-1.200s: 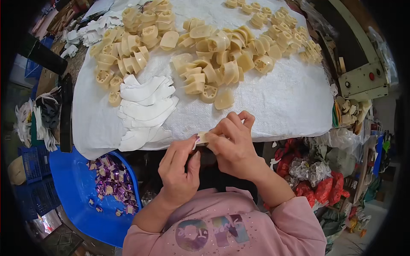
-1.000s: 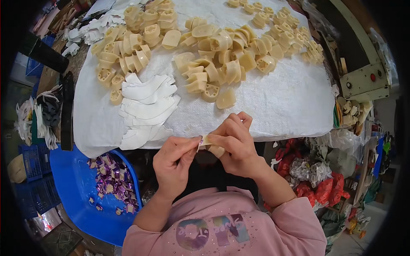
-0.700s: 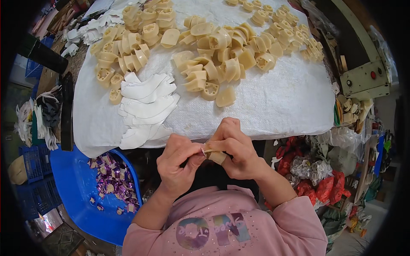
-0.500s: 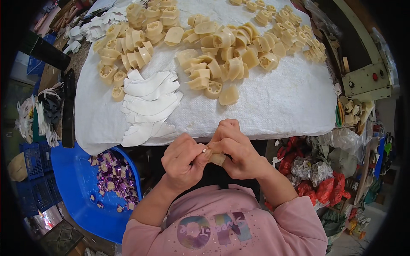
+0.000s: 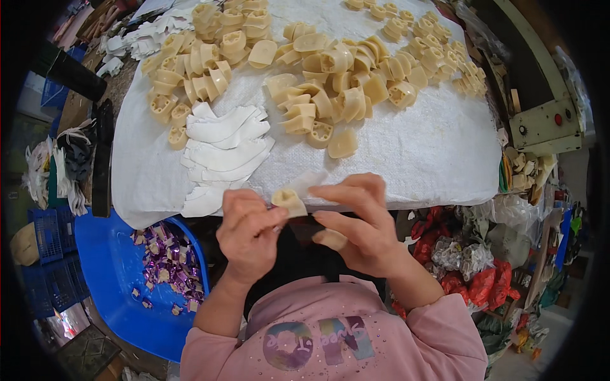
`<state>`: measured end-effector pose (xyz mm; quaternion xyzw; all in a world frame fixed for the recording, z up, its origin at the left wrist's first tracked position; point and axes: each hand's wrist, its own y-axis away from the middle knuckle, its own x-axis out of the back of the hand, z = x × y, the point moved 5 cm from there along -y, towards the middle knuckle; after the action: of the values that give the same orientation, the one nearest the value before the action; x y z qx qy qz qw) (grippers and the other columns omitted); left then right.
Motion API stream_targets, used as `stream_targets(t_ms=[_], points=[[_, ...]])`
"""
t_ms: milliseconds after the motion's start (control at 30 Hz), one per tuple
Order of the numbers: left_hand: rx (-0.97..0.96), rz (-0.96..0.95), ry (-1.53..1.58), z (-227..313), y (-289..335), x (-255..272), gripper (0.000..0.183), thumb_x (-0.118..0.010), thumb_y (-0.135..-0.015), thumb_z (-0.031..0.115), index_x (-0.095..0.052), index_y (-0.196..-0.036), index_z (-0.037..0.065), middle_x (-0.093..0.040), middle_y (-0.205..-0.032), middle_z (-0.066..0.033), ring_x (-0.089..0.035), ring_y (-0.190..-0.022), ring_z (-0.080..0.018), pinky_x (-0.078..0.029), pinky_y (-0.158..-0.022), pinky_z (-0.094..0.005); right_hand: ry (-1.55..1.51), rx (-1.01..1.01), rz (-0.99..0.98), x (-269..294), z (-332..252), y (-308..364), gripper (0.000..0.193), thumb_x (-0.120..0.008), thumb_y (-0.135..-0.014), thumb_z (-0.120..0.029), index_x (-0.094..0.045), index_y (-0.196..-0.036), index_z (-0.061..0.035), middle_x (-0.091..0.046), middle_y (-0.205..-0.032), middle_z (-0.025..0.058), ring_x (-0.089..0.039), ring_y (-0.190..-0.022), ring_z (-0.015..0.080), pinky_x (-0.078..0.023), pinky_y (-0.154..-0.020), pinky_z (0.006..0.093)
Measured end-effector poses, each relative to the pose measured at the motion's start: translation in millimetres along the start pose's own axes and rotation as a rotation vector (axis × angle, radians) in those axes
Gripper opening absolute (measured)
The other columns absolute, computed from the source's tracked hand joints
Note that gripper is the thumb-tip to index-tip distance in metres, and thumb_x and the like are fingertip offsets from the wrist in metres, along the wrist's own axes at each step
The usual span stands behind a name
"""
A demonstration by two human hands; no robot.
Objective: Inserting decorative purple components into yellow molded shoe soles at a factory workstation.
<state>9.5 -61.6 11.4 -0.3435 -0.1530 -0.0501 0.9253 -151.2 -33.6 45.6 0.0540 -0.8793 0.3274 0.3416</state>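
Note:
Above the near table edge, my left hand (image 5: pixel 246 238) is closed on a cream plastic piece that looks like a shoe heel (image 5: pixel 289 202), its hollow side facing up. A pale, blurred strip (image 5: pixel 307 184) shows beside the heel, toward my right fingers; whether it is attached I cannot make out. My right hand (image 5: pixel 362 225) is just to the right of the heel, fingers stretched and apart, not gripping it. A beige covering (image 5: pixel 330 239) appears on one of its fingers. Beyond my left hand lie overlapping white curved cut pieces (image 5: pixel 225 149).
Many cream heels (image 5: pixel 343 70) are heaped across the white-covered table (image 5: pixel 432 146). A blue basin (image 5: pixel 114 279) at lower left holds purple-and-cream pieces (image 5: pixel 168 267). Red and clear plastic bags (image 5: pixel 470 273) lie at the right. A machine's control box (image 5: pixel 546 124) stands at far right.
My hands were close together around the small piece; now they are apart. The heel shows in my left hand, raised slightly, while my right fingers have opened and moved right.

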Motion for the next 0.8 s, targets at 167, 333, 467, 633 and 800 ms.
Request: stream_targets(t_ms=[167,333,467,633,800], points=[[0.029,0.059,0.129,7.1,-4.4,4.9,0.028,-0.074,-0.061,-0.008,-0.065,-0.081,0.009,-0.049,-0.076,-0.0044,-0.05,-0.074,-0.0224,-0.04,-0.06,-0.0299,-0.556,-0.409,0.025,-16.4,28.5,41.4,0.02,-0.069,-0.08,-0.014,-0.06,-0.095,-0.0048,-0.06,-0.097,0.0093,-0.054,-0.077,0.0194,-0.044,-0.069,0.0323],[0.017,0.062,0.287,26.1,-8.7,-4.1,0.028,-0.073,-0.066,-0.007,-0.062,-0.089,0.006,-0.055,-0.087,-0.0103,-0.056,-0.082,-0.0269,-0.048,-0.07,-0.0325,-1.097,-0.844,0.32,-36.0,26.6,57.7,0.028,-0.051,-0.095,-0.019,-0.047,-0.114,0.0012,-0.058,-0.101,0.0096,-0.059,-0.09,0.0125,-0.05,-0.075,0.0264],[-0.093,-0.108,0.276,26.3,-3.6,-12.4,0.024,-0.068,-0.065,-0.012,-0.057,-0.083,0.0,-0.057,-0.088,-0.0152,-0.06,-0.075,-0.0278,-0.049,-0.062,-0.034,-1.185,-0.802,0.419,-32.7,23.0,57.9,0.028,-0.048,-0.096,-0.018,-0.048,-0.114,0.0031,-0.058,-0.105,0.0111,-0.06,-0.094,0.0156,-0.051,-0.078,0.0299],[-0.179,-0.156,0.071,31.3,-3.5,-19.9,0.021,-0.066,-0.063,-0.011,-0.056,-0.08,-0.002,-0.056,-0.085,-0.0142,-0.058,-0.072,-0.0265,-0.047,-0.059,-0.0326,-1.082,-0.734,0.309,-26.2,17.3,63.4,0.026,-0.044,-0.097,-0.014,-0.052,-0.113,0.0045,-0.059,-0.108,0.0136,-0.061,-0.096,0.0194,-0.051,-0.084,0.0318],[-0.236,-0.211,-0.122,38.3,-5.6,-24.8,0.015,-0.065,-0.065,-0.006,-0.055,-0.075,-0.003,-0.054,-0.083,-0.0134,-0.056,-0.069,-0.0255,-0.044,-0.055,-0.0323,-0.967,-0.662,0.232,-22.7,17.9,52.2,0.025,-0.044,-0.096,-0.012,-0.054,-0.111,0.0048,-0.062,-0.106,0.0143,-0.062,-0.092,0.0186,-0.051,-0.082,0.0307]])
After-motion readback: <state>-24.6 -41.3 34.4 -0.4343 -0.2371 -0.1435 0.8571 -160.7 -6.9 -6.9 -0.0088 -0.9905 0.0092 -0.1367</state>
